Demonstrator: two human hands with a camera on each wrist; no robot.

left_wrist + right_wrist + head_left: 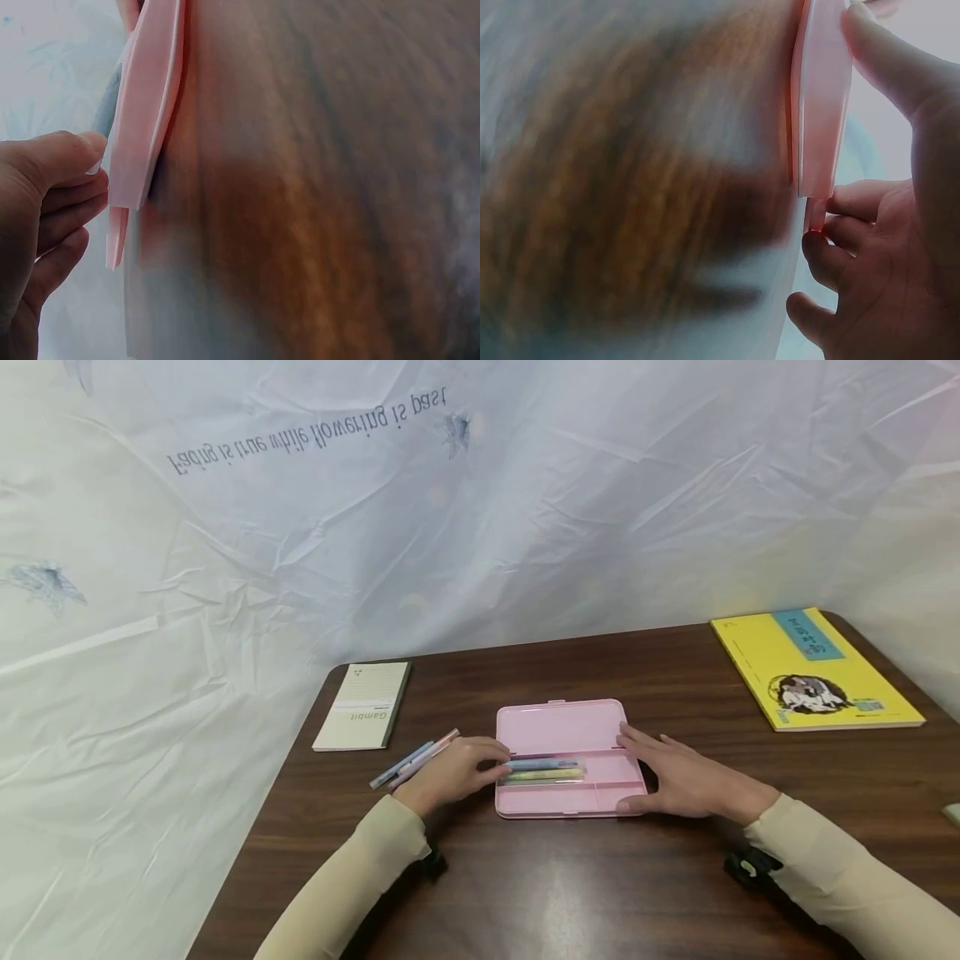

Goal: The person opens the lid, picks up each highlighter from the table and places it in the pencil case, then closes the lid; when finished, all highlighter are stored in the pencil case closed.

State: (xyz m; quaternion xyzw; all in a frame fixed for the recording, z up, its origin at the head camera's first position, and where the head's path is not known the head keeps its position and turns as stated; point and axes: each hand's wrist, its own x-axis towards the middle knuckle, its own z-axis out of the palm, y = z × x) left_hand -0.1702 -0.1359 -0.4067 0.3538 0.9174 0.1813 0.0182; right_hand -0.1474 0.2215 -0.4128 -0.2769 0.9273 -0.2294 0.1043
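Case (pixel 558 729) open, pens (pixel 543 774) in long compartment (pixel 615 767), hands (pixel 457 770) either side

Open pink case (pixel 611 768); pens (pixel 542 765) inside

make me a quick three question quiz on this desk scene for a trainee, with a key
1. True or false: the pink case lies open.
2. Which is closest to the notepad?
a) yellow book
b) loose pens
c) pink case
3. Which of the person's hands touches the case's right edge?

Key:
1. True
2. b
3. The right hand
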